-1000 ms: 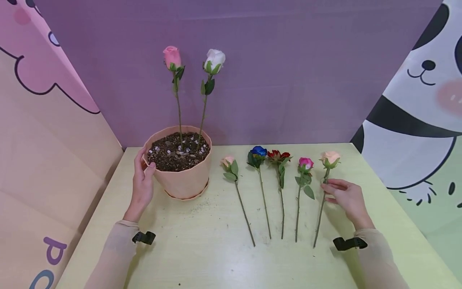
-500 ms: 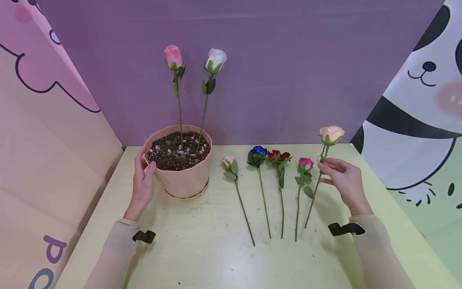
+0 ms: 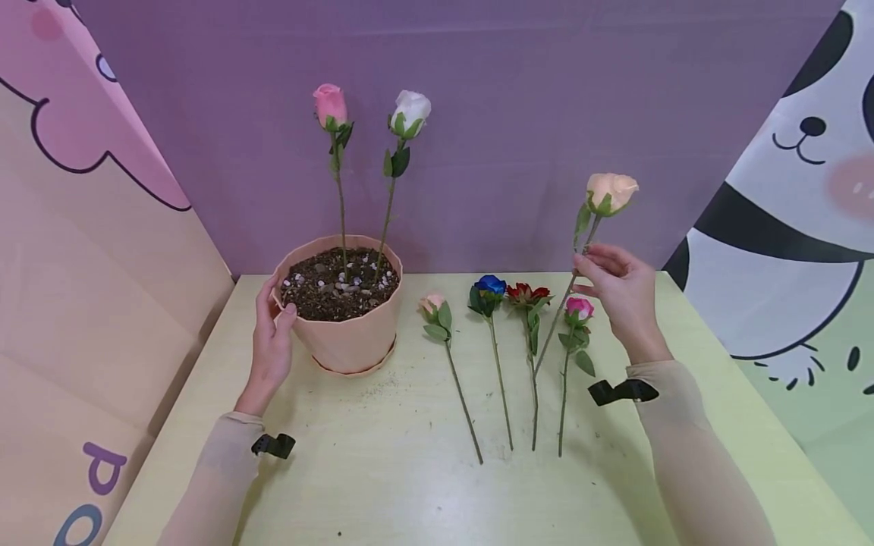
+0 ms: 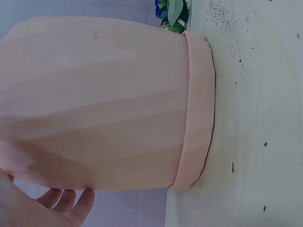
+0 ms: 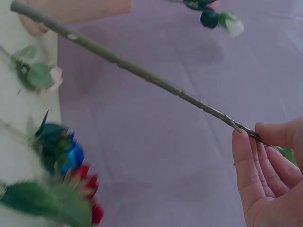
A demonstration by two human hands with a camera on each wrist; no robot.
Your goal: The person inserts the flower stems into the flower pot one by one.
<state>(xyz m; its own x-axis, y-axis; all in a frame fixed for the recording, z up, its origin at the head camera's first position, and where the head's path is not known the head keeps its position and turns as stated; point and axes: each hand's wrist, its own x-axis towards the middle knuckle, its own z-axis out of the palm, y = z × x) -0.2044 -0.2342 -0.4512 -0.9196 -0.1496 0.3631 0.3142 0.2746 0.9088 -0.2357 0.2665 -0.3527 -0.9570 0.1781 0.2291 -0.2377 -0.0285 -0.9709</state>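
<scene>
In the head view, your right hand (image 3: 624,299), right of centre, pinches the stem of the large peach rose (image 3: 611,192). Half a second ago that bloom was lower and farther right; now it stands against the purple backdrop (image 3: 505,152), its stem slanting down to the left. It crosses the line of the red flower (image 3: 528,294), though you cannot tell from here whether the stems touch. Your left hand (image 3: 273,349) stays on the pot (image 3: 355,345), left of centre, thumb at the front of its rim and fingers round the side. The pink rose (image 3: 331,106) and white rose (image 3: 411,114) stand in its soil (image 3: 317,302). Judging by this, the peach rose is fully lifted but well apart from the pot, with four flowers left lying on the table (image 3: 396,485).

In the left wrist view, the pot fills the left and middle, its saucer (image 4: 199,113) at right of centre; your fingertips touch its side at lower left.

In the right wrist view, the bare stem runs from upper left to your thumb and fingers at lower right, so its far end looks free.
</scene>
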